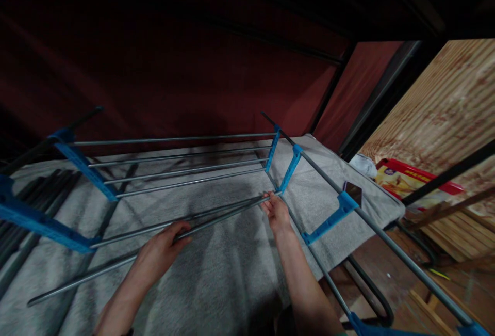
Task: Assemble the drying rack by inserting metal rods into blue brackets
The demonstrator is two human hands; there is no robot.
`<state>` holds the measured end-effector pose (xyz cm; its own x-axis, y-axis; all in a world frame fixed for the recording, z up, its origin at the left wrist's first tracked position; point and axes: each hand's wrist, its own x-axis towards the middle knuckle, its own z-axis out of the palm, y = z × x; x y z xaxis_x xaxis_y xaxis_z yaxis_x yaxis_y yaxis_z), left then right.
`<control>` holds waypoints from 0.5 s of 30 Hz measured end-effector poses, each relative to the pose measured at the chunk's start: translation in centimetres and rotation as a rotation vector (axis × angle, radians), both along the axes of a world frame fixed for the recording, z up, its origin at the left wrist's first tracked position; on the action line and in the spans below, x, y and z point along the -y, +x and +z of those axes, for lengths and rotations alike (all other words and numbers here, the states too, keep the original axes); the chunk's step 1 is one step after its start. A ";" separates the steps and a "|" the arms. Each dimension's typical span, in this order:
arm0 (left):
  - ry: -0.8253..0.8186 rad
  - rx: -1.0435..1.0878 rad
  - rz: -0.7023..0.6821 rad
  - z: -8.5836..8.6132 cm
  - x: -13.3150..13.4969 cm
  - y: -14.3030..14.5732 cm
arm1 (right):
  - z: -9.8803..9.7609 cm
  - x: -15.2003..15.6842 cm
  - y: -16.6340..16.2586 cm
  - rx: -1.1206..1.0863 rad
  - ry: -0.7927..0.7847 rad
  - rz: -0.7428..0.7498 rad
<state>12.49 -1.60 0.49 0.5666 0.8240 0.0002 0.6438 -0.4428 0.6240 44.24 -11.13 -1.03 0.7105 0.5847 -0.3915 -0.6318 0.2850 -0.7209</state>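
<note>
The left hand (160,248) is curled round a bundle of thin metal rods (224,211) near their middle, its grip closed on them with the fingers wrapped over the top. The right hand (276,213) holds the far end of the same rods, its grip pinched shut on the tips just beside the lower end of a blue plastic bracket (289,170). Whether the rod tips already sit in that bracket cannot be told.

The rods lie low and slanted over a grey blanket (232,264), running from the lower left up toward the right. One rod's near end sticks out free at the lower left. Another seems to meet the near blue side piece (38,222).

Behind the hands stands a finished tier of four parallel rods (181,163), strung between a left blue bracket (83,168) and another blue one on the right. A long grey pole (390,245) slants down the right side and carries a further blue connector (331,218). Dark spare poles (38,191) lie on the blanket at the left.

Off to the right, a red packet (419,181) rests below a wooden panel (444,104).
</note>
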 end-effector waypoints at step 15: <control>0.033 0.023 -0.022 -0.1 -0.2 0.0 | -0.1 0.1 0.1 0.003 -0.028 -0.014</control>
<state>12.51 -1.42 0.37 0.5844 0.8104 0.0404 0.6189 -0.4774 0.6238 44.38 -11.24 -1.18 0.7198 0.5636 -0.4053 -0.6254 0.2731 -0.7310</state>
